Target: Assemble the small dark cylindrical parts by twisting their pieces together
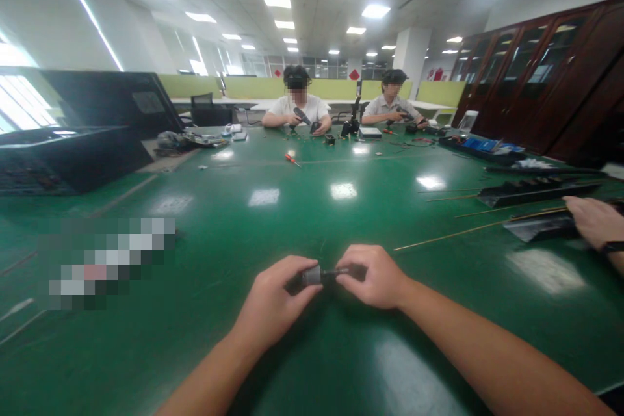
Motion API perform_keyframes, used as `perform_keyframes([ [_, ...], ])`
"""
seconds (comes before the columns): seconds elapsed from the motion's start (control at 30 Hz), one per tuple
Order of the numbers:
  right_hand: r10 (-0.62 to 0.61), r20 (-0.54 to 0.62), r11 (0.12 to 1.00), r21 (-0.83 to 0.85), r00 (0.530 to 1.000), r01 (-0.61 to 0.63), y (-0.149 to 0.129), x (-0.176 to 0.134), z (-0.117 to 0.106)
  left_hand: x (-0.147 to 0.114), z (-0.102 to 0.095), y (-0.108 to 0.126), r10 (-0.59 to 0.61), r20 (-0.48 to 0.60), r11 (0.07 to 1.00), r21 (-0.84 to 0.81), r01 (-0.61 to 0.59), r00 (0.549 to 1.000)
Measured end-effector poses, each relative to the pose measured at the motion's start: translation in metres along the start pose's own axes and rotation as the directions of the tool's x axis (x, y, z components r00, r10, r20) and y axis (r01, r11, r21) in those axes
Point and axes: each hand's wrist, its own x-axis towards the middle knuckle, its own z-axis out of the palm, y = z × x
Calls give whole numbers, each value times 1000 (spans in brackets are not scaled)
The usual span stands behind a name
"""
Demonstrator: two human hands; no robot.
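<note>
Above the near middle of the green table, my left hand (277, 299) grips a short grey cylinder (312, 275) between thumb and fingertips. A thin dark shaft (329, 274) runs from the cylinder's right end toward my right hand (373, 276). Thumb and forefinger of that hand are pinched on the shaft's far end. The part lies roughly level between both hands; its exact kind cannot be made out, and my fingers hide both ends.
An orange screwdriver (291, 159) lies farther back on the green table (219, 208). At right, another person's hand (597, 221) rests by dark metal channels (536, 227) and thin brass-coloured rods (439, 238). Two people sit across, handling tools. A large black case (73, 159) stands left.
</note>
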Motion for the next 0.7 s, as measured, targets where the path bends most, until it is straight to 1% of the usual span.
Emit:
perform_keyframes([
  [0.7, 25, -35, 999, -23, 999, -26, 4, 1, -3, 1, -5, -6, -11, -7, 999, 30, 11, 1000],
])
